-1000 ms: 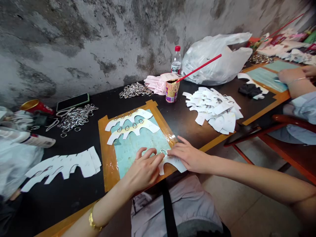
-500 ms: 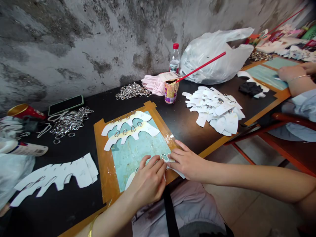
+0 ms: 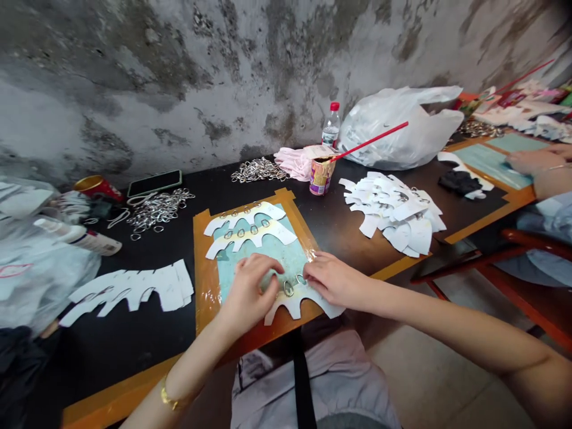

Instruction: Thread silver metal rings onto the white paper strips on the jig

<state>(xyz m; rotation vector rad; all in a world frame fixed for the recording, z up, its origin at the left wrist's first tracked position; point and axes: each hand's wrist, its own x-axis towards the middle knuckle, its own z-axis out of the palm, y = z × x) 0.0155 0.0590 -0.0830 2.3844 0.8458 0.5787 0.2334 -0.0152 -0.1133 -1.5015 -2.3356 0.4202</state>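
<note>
My left hand [image 3: 254,292] is over the near left of a teal mat [image 3: 259,259], thumb and fingers apart, holding nothing I can see. My right hand [image 3: 329,279] is closed, its fingertips pinched at a small metal ring [image 3: 300,278] on the upper edge of a scalloped white strip [image 3: 292,307]. Another metal ring [image 3: 288,289] stands on that strip between my hands. The strip's left end is partly behind my left hand. Farther up the mat, two more scalloped strips [image 3: 251,237] lie side by side with rings along their yellowish edges.
Brown tape [image 3: 202,262] borders the mat. At left lie stacked white strips [image 3: 167,286], loose rings [image 3: 158,208], a bottle [image 3: 83,235] and a phone [image 3: 155,183]. Beyond are a cup [image 3: 320,177] with a red stick, and a strip pile [image 3: 393,208]. A co-worker's hand [image 3: 536,161] is at right.
My left hand has lifted off the near strip and moved left and up, its fingers spreading. The strip and a ring now show. My right hand stays at the strip; the view has shifted.
</note>
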